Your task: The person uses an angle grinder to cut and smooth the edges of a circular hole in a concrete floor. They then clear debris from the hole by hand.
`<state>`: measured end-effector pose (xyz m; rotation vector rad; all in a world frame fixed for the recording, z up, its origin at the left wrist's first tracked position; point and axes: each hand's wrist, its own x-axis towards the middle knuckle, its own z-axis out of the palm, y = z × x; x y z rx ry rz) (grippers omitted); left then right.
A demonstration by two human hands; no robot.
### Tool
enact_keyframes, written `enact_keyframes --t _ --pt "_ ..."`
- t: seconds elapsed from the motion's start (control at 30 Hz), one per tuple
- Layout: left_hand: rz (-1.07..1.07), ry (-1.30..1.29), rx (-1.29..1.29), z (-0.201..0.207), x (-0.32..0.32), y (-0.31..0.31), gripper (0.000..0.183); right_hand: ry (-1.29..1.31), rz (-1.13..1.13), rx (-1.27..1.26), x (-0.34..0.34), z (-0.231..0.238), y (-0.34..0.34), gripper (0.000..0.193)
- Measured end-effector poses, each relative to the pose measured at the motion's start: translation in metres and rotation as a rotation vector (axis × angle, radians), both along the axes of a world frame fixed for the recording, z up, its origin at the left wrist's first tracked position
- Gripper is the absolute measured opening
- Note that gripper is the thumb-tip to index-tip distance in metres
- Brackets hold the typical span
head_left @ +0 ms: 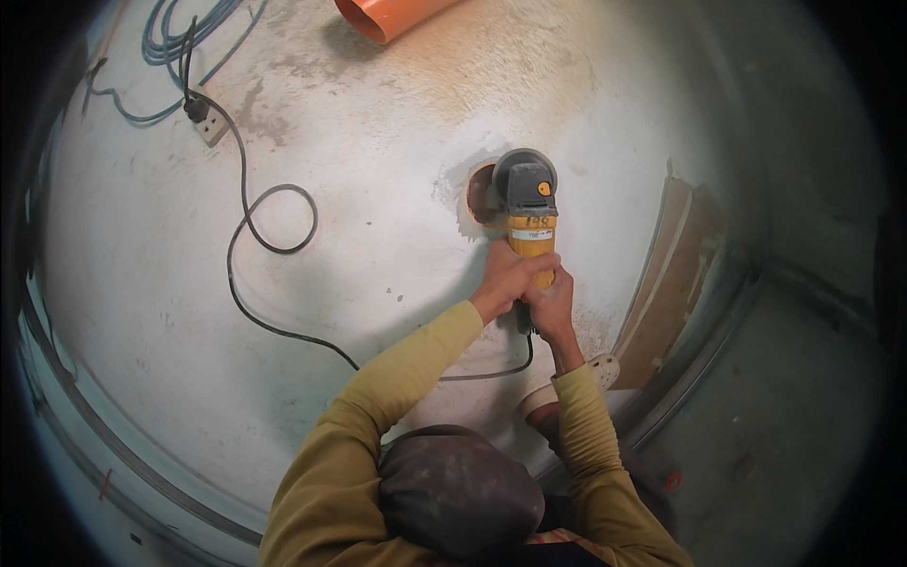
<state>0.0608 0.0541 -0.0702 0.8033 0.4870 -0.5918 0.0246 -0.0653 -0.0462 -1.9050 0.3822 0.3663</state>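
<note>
An angle grinder, yellow with a dark grey head, points away from me over the pale concrete floor. My left hand is closed on the left side of its yellow body. My right hand wraps round the rear of the body, its fingers close to the left hand's. The round grinder disc shows past the head, at the right edge of a round hole in the floor. Grey patched material rings the hole. I cannot tell whether the disc touches the floor or spins. The black cord leaves the grinder's rear.
The cord loops left to a plug at a white socket block. Coiled blue-grey cable lies beyond. An orange pipe lies at the far edge. Brown board is at right. Near me are a pale shoe and a dark rounded shape.
</note>
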Motion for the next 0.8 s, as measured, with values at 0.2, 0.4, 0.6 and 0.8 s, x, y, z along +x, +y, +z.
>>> enact_keyframes --t 0.2,0.4,0.6,0.8 --pt "0.251 -0.082 0.008 0.003 -0.016 -0.012 0.027 0.021 0.166 0.006 0.011 0.004 -0.012 0.051" --pt "0.268 -0.046 -0.004 -0.001 -0.016 -0.015 0.029 0.033 0.222 0.000 0.017 0.001 -0.018 0.050" --pt "0.204 -0.031 -0.026 -0.002 -0.014 -0.013 0.027 0.009 0.199 -0.005 0.013 -0.001 -0.018 0.052" --pt "0.191 -0.043 -0.018 0.000 -0.015 -0.012 0.028 0.026 0.148 -0.013 0.009 0.001 -0.016 0.052"
